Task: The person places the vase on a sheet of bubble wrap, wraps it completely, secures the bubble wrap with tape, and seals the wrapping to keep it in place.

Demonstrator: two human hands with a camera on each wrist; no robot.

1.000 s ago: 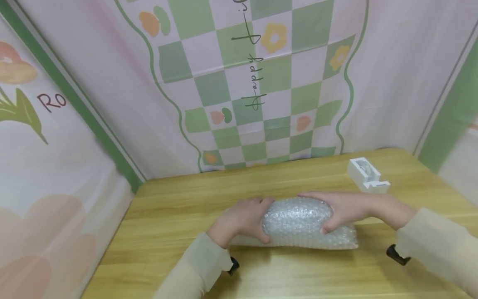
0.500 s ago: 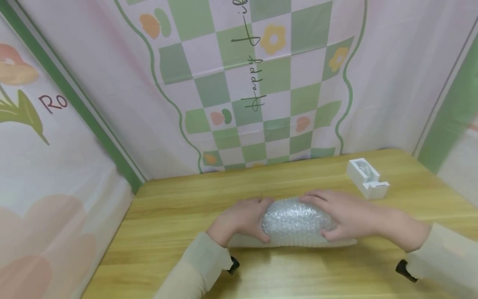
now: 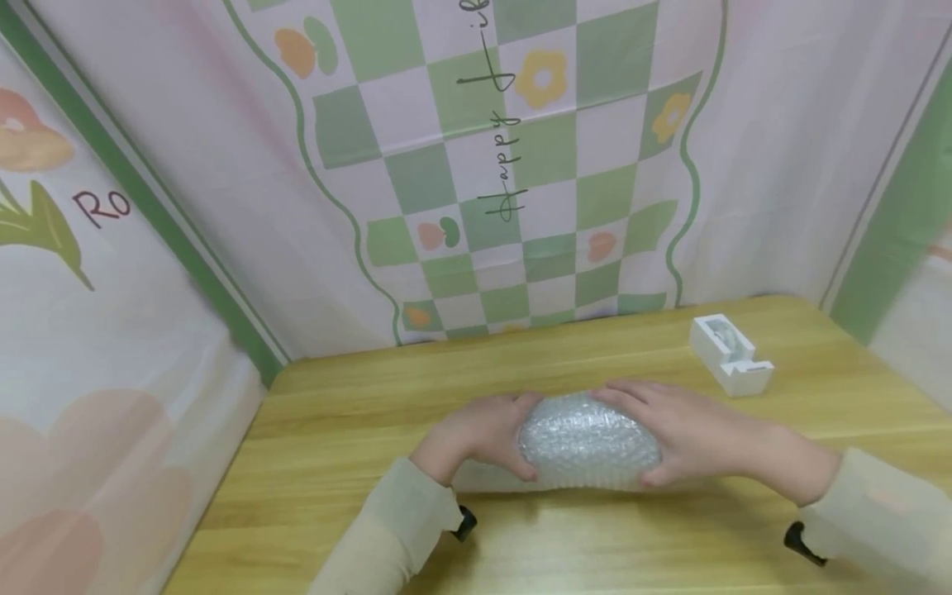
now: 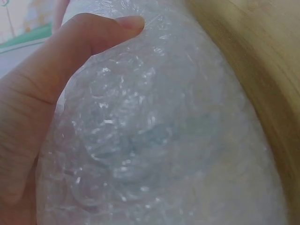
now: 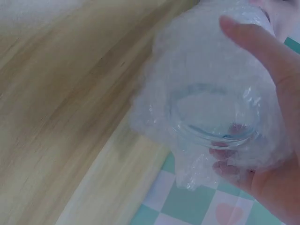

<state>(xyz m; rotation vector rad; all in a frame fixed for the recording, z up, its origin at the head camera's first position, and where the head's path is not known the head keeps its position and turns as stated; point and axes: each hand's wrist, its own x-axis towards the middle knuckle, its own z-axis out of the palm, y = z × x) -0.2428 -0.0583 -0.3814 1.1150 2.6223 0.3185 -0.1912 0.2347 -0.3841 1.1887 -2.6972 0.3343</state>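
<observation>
A roll of clear bubble wrap [image 3: 587, 442] lies crosswise near the middle of the wooden table. My left hand [image 3: 487, 434] grips its left part, thumb on the near side; in the left wrist view that thumb [image 4: 103, 35] lies along the wrap [image 4: 164, 117]. My right hand [image 3: 692, 434] curls round the right part, fingers over the top. Through the wrap's end in the right wrist view shows a round clear rim [image 5: 211, 136], like glass, with fingers of my right hand [image 5: 276, 93] behind it. The rest of the wrapped thing is hidden.
A white tape dispenser [image 3: 732, 355] with a roll of clear tape stands at the back right of the wooden table [image 3: 335, 413]. Behind the table hangs a patterned cloth [image 3: 550, 149], with more cloth at both sides.
My right hand has shifted round the right part of the wrap, covering its right end more, and its forearm has moved nearer. My left hand keeps its grip.
</observation>
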